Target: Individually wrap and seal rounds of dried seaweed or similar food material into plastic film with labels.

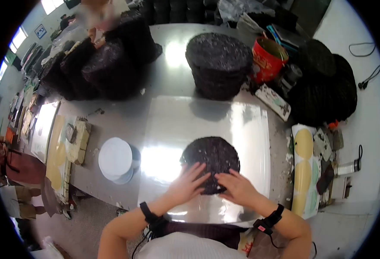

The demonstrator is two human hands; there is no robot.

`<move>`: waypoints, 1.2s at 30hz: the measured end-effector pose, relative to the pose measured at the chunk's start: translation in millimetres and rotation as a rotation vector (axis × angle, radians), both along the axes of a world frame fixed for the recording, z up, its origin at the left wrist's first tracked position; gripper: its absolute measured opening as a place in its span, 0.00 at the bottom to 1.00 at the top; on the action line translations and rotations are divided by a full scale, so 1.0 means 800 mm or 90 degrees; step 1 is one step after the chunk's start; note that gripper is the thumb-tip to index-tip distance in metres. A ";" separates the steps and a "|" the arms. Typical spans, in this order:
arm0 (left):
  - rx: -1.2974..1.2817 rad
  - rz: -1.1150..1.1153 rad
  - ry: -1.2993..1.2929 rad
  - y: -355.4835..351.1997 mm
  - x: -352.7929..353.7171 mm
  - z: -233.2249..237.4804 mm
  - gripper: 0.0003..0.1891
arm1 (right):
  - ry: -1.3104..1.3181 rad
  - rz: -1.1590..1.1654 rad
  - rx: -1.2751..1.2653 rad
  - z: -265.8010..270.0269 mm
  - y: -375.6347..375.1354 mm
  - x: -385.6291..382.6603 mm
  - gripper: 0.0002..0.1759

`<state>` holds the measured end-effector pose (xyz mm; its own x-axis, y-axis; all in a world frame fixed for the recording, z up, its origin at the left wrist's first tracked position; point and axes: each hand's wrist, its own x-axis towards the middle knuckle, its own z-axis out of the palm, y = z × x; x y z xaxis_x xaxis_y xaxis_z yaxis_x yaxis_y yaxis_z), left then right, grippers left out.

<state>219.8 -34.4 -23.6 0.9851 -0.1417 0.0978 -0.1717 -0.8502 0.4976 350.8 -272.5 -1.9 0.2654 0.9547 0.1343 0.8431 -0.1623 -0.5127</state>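
Observation:
A round, blackish, rough disc (211, 162) that looks like pressed dried seaweed lies on a clear plastic sheet (177, 116) in front of me. My left hand (186, 183) rests on the disc's lower left edge, fingers spread. On its lower right edge lies my right hand (238, 185), also open with the fingers stretched out. Neither hand grips anything. Left of the plastic sheet stands a stack of round white papers (115, 159). Behind the sheet rises a tall stack of similar dark discs (219, 60).
More dark stacks (108, 69) stand at the back left, near a blurred person (101, 15). At the back right are a red tin (268, 58) and dark bagged bundles (328, 90). Yellowish block (78, 142) lies left; a sheet with yellow circles (303, 172) lies right.

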 end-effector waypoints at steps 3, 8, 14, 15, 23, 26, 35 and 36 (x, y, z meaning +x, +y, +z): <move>0.061 -0.016 0.012 -0.008 0.000 -0.016 0.34 | 0.088 -0.086 -0.050 -0.003 -0.074 -0.001 0.12; 0.042 -0.039 0.013 -0.008 0.001 -0.003 0.41 | 0.200 -0.137 -0.205 0.010 -0.170 -0.036 0.09; 0.086 -0.048 -0.038 -0.008 -0.002 -0.011 0.35 | 0.232 -0.193 -0.049 -0.029 -0.183 -0.036 0.06; 0.092 -0.050 -0.033 -0.007 -0.003 -0.016 0.36 | 0.221 -0.183 -0.051 -0.028 -0.185 -0.035 0.06; -0.150 -0.034 0.015 0.001 0.009 -0.006 0.26 | 0.013 -0.163 -0.021 -0.004 -0.117 -0.022 0.07; -0.219 -0.025 0.153 0.010 0.030 0.010 0.17 | -0.041 -0.210 0.098 0.002 -0.012 0.004 0.09; -0.188 0.271 0.249 -0.018 0.065 0.026 0.09 | 0.005 -0.408 0.073 -0.032 0.045 -0.066 0.61; -0.205 0.258 0.108 -0.028 0.059 0.030 0.10 | -0.012 -0.406 0.028 -0.041 0.041 -0.069 0.60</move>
